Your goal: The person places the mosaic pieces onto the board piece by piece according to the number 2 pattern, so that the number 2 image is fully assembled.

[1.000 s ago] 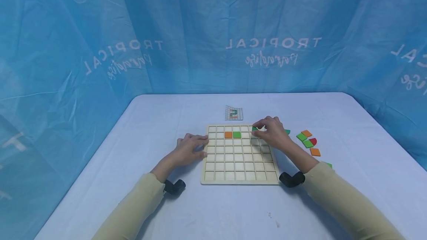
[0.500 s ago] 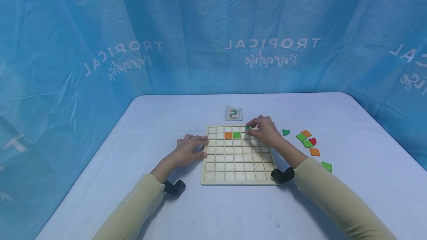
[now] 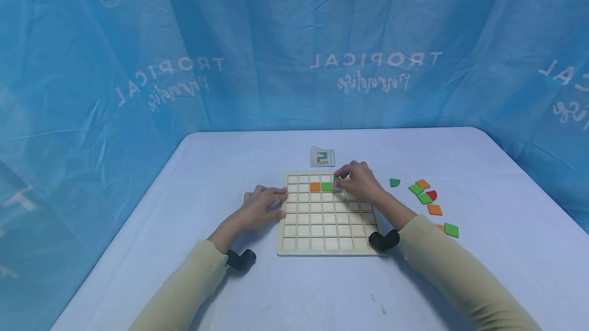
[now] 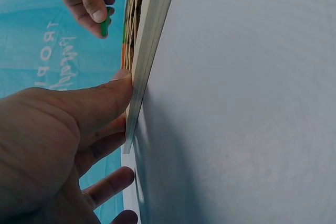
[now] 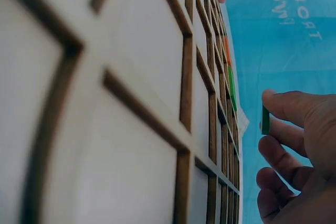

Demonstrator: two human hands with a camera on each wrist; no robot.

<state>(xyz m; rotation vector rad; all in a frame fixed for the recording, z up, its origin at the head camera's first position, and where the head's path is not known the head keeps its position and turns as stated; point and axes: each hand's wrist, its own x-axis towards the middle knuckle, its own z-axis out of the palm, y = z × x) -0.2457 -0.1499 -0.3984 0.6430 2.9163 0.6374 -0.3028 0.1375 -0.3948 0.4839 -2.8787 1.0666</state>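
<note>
A pale wooden grid board (image 3: 329, 230) lies before me, an orange square tile (image 3: 315, 187) and a light green square tile (image 3: 326, 186) side by side in its second row. My left hand (image 3: 262, 208) rests at the board's left side, thumb and fingers touching the edge in the left wrist view. Thumb and index finger of my right hand (image 3: 361, 183) pinch a dark green tile (image 5: 265, 120), seen edge-on in the right wrist view. That tile is over the board's upper rows, just right of the light green one; fingers partly hide it in the head view.
Behind the board lies a small pattern card (image 3: 323, 157). To the right are a dark green rounded piece (image 3: 394, 182), a red rounded piece (image 3: 432, 195) and several green and orange tiles, including an orange one (image 3: 434, 210). A green tile (image 3: 451, 230) lies near my right sleeve.
My right hand has moved left over the board with the dark green tile, closer to the light green one, uncovering pieces on the right. My left hand has stayed in place.
</note>
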